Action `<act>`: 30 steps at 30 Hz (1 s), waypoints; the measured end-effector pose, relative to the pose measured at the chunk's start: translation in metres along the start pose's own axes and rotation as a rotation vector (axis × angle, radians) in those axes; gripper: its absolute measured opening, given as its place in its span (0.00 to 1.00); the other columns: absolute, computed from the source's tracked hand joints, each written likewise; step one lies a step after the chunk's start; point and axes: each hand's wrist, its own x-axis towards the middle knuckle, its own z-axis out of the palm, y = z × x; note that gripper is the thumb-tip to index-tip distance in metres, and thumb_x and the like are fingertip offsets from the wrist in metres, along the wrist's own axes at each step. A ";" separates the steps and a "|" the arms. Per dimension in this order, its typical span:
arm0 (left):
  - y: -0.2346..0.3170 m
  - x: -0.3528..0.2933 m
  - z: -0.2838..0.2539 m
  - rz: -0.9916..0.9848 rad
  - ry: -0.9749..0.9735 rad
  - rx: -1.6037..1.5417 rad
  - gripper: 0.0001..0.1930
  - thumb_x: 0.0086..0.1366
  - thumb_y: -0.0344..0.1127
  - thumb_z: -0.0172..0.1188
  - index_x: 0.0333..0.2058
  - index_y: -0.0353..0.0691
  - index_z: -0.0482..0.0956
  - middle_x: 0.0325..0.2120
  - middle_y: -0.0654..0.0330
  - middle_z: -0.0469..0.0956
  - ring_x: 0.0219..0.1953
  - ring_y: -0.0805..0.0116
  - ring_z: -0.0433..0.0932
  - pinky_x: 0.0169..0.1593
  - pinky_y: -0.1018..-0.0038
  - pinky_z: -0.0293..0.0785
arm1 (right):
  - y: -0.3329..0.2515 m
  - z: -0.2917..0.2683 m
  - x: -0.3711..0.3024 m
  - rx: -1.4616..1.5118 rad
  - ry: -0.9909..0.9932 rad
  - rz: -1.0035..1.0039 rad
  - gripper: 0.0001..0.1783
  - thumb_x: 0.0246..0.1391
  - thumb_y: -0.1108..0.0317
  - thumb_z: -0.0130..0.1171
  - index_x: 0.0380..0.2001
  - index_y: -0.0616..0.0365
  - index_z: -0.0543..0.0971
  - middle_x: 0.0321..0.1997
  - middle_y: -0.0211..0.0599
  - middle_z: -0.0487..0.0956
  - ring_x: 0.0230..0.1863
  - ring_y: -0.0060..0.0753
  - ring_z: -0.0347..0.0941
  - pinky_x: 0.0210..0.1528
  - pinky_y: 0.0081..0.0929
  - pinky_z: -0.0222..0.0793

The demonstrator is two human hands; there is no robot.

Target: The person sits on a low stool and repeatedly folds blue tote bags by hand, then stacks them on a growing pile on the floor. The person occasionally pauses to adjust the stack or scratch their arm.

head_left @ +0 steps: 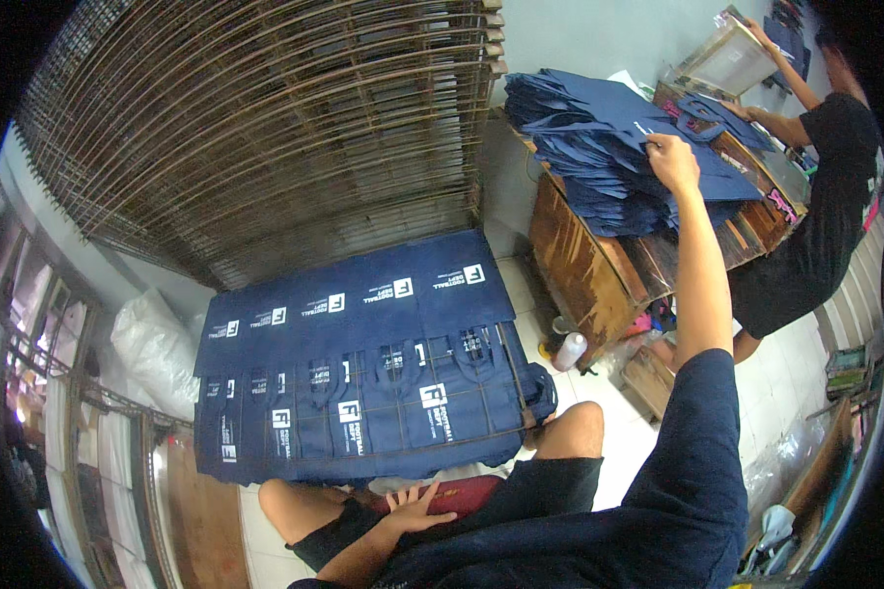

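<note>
My right hand (pixel 675 163) reaches out to the far right, its fingers pinched on the topmost navy fabric bag (pixel 599 103) of a tall, uneven pile on a wooden table. Down at my lap, my left hand (pixel 417 508) lies with fingers spread and holds nothing; a dark red thing (pixel 467 499) shows beside it. In front of my knees, navy bags with white prints (pixel 363 304) lie in overlapping rows on a rack. Some in the nearer row show handle loops (pixel 476 348).
Wire drying racks (pixel 265 128) are raised above the printed bags. The wooden table (pixel 584 236) stands right. Beyond it, a co-worker in black (pixel 815 216) holds a framed screen (pixel 732 61). A white bottle (pixel 570 350) stands on the floor. Clear plastic (pixel 152 339) is bunched at left.
</note>
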 end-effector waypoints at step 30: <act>0.080 -0.180 -0.198 0.590 0.560 -1.975 0.19 0.60 0.44 0.59 0.39 0.29 0.76 0.38 0.54 0.77 0.40 0.66 0.75 0.45 0.68 0.70 | -0.266 -0.066 -0.450 1.583 -0.692 0.075 0.40 0.49 0.79 0.57 0.64 0.62 0.51 0.61 0.44 0.61 0.43 0.24 0.72 0.43 0.17 0.67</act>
